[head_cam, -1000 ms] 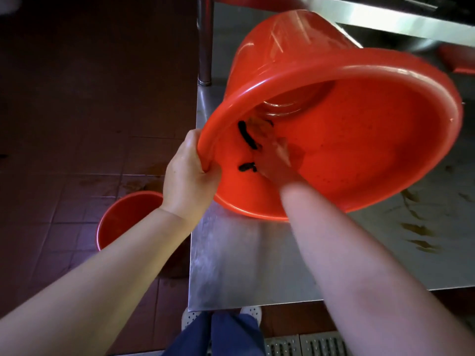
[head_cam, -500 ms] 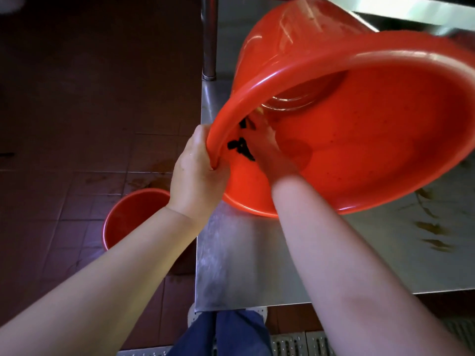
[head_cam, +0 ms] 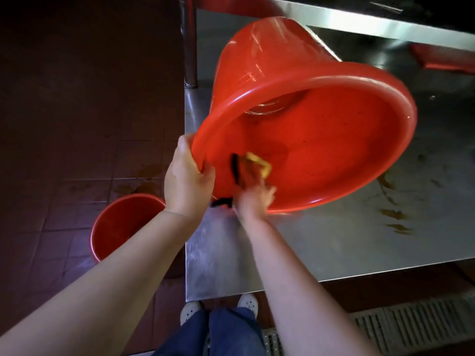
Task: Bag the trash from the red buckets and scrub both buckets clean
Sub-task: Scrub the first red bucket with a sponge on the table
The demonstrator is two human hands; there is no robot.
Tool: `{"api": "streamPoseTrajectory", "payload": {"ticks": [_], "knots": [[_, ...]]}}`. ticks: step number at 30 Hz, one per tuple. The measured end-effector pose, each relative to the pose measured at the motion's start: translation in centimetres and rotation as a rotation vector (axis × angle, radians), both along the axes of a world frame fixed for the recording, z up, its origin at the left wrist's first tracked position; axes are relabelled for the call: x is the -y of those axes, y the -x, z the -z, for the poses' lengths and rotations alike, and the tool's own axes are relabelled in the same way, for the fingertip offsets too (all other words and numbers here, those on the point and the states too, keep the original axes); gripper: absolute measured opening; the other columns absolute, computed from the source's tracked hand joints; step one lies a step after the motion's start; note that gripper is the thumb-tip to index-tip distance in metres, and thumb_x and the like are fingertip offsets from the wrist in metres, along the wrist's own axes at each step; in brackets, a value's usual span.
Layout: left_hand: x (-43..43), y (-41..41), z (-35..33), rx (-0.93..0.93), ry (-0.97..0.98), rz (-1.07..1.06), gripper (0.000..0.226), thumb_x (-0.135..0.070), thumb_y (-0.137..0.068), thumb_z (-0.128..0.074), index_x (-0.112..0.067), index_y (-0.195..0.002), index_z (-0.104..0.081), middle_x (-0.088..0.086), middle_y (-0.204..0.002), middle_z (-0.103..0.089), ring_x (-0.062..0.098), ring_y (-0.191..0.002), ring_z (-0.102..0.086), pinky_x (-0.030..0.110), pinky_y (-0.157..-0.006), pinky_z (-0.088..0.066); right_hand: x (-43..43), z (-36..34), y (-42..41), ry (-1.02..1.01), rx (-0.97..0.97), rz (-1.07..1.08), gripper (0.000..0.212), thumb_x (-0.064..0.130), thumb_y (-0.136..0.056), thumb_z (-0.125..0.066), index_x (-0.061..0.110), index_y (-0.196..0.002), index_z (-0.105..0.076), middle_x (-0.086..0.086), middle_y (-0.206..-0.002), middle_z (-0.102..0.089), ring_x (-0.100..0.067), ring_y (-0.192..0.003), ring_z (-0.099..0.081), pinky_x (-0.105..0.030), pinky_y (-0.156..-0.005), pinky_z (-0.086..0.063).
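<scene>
While the big red bucket (head_cam: 321, 155) lies tipped on its side on the tabletop (head_cam: 334, 240), mouth turned toward me, only its lower rim seems to bear on the steel, so it could roll or skid if I scrub hard. My left hand (head_cam: 187, 186) is all that steadies it, fingers curled tight over the near rim. My right hand (head_cam: 254, 199) is at the lower lip, blurred with motion; it looks closed around a yellow scrubber (head_cam: 259, 165), though I cannot tell exactly how my grip sits on it. A black band (head_cam: 235, 170) lies across the inner wall beside the scrubber; I cannot make out what it is, but it could snag my strokes. The steel looks wet and stained at the right, so the rim may slide away. The second red bucket (head_cam: 120, 224) stands on the floor (head_cam: 77, 124) at my left, just below the tabletop's corner, so anything that slips off that edge could drop into or onto it.
</scene>
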State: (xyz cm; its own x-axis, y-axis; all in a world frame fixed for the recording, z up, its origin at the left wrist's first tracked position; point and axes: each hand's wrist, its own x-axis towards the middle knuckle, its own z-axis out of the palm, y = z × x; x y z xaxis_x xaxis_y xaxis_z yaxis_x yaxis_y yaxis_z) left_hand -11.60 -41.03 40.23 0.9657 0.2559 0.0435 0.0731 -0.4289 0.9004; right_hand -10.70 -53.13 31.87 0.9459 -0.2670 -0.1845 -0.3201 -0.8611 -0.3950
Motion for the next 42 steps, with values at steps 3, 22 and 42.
{"api": "streamPoseTrajectory", "payload": {"ticks": [3, 22, 42], "knots": [[-0.1, 0.0, -0.6, 0.009, -0.014, 0.019, 0.033, -0.016, -0.085, -0.056, -0.032, -0.109, -0.039, -0.004, -0.094, -0.059, 0.019, -0.086, -0.061, 0.035, -0.070, -0.050, -3.8, -1.7, 0.0, -0.703, 0.258, -0.128, 0.052, 0.027, -0.091, -0.049, 0.055, -0.132, -0.035, 0.006, -0.152, -0.033, -0.008, -0.132, -0.036, -0.025, -0.103, -0.022], [-2.4, 0.4, -4.2, 0.109, -0.312, 0.107, 0.033, -0.011, -0.084, -0.056, -0.016, -0.115, -0.047, -0.003, -0.098, -0.054, 0.014, -0.079, -0.049, 0.028, -0.067, -0.038, -5.1, -1.8, -1.3, -0.991, 0.094, -0.036, 0.058, 0.027, -0.078, -0.060, 0.053, -0.129, -0.047, 0.008, -0.144, -0.043, -0.016, -0.128, -0.047, -0.036, -0.099, -0.047], [-2.2, -0.8, -3.6, 0.277, -0.446, 0.134, 0.025, -0.005, -0.083, -0.054, -0.010, -0.107, -0.052, -0.001, -0.085, -0.050, 0.021, -0.069, -0.049, 0.031, -0.059, -0.037, -1.1, 0.6, -7.3, -0.488, 0.126, -0.277, 0.062, 0.024, -0.089, -0.055, 0.038, -0.145, -0.031, 0.011, -0.154, -0.025, -0.019, -0.142, -0.022, -0.045, -0.112, -0.021]]}}
